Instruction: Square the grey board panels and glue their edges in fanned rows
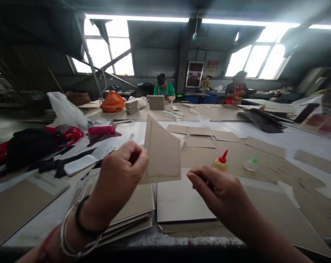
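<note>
My left hand (121,171) pinches the left edge of a grey-brown cardboard piece (164,153) with a slanted top, held upright above the table. A thin line runs along its border. Just right of its lower corner, apart from it, is my right hand (217,190); thumb and fingers are pinched together, and anything between them is too small or hidden to make out. Below lies a pale board (181,204) on top of another board. Stacked cardboard sheets (135,206) sit under my left hand. A yellowish glue bottle (220,164) with a red nozzle stands beyond my right hand.
A clear bottle (251,164) with a green tip stands farther right. Several flat cardboard pieces (200,141) lie mid-table. Bags, cloth and a pink pouch (101,130) crowd the left. Two co-workers, one in a green top (169,89), are at the far side; a third person is partly visible far right.
</note>
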`<act>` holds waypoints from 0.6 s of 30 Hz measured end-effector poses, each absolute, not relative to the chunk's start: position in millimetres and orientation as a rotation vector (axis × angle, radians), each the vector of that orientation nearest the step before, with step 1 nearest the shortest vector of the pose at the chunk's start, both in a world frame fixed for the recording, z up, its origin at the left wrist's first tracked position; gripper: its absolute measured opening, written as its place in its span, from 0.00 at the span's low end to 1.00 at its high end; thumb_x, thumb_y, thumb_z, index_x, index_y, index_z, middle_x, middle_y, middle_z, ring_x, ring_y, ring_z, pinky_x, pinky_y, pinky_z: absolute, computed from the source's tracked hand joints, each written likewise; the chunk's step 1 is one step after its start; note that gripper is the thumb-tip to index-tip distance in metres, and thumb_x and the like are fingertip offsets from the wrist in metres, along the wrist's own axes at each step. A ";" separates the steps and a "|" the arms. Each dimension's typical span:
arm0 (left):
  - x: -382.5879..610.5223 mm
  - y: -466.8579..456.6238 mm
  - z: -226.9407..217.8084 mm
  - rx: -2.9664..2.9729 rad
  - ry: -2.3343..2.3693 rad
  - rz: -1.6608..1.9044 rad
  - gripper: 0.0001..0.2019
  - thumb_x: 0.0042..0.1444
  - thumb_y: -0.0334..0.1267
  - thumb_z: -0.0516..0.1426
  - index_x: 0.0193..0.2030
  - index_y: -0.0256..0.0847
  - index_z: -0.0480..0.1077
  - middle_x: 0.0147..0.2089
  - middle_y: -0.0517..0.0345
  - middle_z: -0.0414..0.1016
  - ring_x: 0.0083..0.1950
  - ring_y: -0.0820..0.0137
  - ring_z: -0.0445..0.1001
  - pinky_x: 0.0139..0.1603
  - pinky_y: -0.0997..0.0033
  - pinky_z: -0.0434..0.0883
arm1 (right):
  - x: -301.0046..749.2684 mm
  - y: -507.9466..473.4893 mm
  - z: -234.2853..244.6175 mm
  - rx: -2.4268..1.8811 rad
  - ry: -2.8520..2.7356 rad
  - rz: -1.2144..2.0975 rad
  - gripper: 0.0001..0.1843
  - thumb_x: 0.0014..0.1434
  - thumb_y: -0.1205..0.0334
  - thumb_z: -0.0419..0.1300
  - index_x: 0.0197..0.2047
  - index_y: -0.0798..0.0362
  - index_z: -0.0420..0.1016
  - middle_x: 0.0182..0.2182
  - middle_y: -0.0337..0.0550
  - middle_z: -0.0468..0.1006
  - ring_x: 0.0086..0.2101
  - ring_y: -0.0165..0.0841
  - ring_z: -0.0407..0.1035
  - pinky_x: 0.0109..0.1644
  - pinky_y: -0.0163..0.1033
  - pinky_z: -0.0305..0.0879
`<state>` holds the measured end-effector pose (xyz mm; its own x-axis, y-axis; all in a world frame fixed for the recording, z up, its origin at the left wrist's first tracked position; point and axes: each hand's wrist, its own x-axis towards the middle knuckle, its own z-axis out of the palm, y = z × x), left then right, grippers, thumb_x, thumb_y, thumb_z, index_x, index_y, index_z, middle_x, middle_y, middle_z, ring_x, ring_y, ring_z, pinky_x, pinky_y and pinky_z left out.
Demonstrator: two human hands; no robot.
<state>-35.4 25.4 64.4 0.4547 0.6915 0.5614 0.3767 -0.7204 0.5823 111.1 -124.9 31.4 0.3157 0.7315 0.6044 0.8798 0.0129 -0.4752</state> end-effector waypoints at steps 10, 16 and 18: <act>40.3 -20.6 22.6 3.123 0.063 1.710 0.06 0.53 0.26 0.51 0.27 0.38 0.62 0.22 0.59 0.62 0.23 0.69 0.62 0.23 0.69 0.58 | 145.8 -109.6 37.1 -1.879 -1.210 -0.068 0.20 0.58 0.51 0.50 0.19 0.52 0.56 0.16 0.33 0.59 0.20 0.25 0.54 0.25 0.32 0.49; 62.6 -26.8 10.8 3.231 0.009 1.574 0.06 0.55 0.24 0.48 0.31 0.36 0.62 0.23 0.59 0.65 0.24 0.70 0.64 0.23 0.70 0.60 | 160.1 -115.8 28.2 -2.050 -1.167 -0.139 0.15 0.55 0.58 0.49 0.19 0.52 0.56 0.16 0.33 0.59 0.20 0.26 0.54 0.25 0.33 0.48; 68.1 -29.7 6.1 3.199 0.036 1.571 0.05 0.55 0.24 0.48 0.31 0.36 0.62 0.23 0.59 0.65 0.24 0.70 0.64 0.23 0.70 0.60 | 166.1 -116.4 26.2 -2.087 -1.177 -0.125 0.15 0.54 0.57 0.50 0.18 0.52 0.57 0.15 0.33 0.58 0.20 0.26 0.53 0.24 0.33 0.47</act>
<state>68.1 -29.7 6.1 0.6283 -0.1630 0.7607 0.1981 -0.9121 -0.3590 166.1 -116.4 26.2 0.5772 0.7061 0.4103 0.7764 -0.3188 -0.5437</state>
